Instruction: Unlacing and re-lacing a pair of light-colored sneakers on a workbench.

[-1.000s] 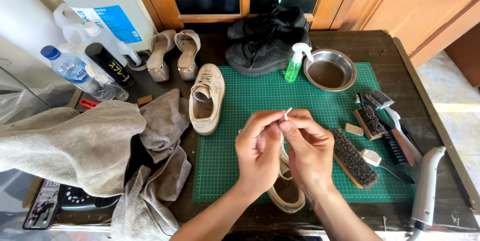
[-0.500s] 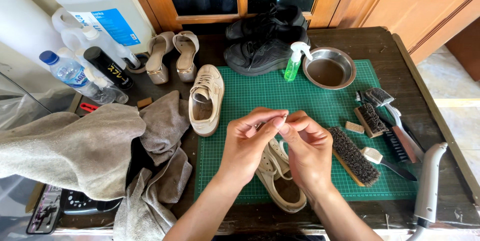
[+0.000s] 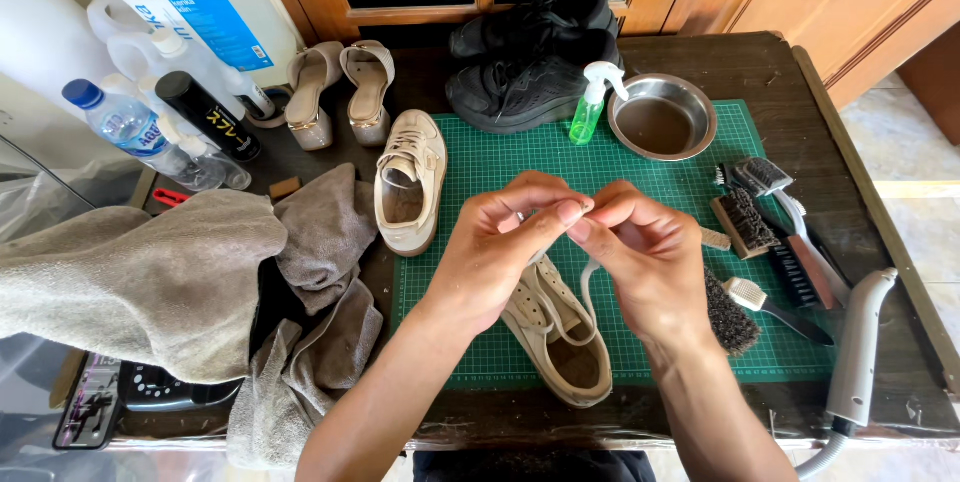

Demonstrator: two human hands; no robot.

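Head view: left hand (image 3: 495, 252) and right hand (image 3: 645, 257) meet fingertip to fingertip, both pinched shut on the end of a cream shoelace (image 3: 588, 277) that trails down to the beige sneaker (image 3: 560, 327) lying on the green cutting mat (image 3: 500, 157). Lace judged light, limp and thin; best held near its tip. Sneaker looks soft-sided and light. Its mate (image 3: 408, 182) lies just left; brushes (image 3: 745, 222), a steel bowl (image 3: 662, 117) and a spray bottle (image 3: 590, 107) crowd the right side.
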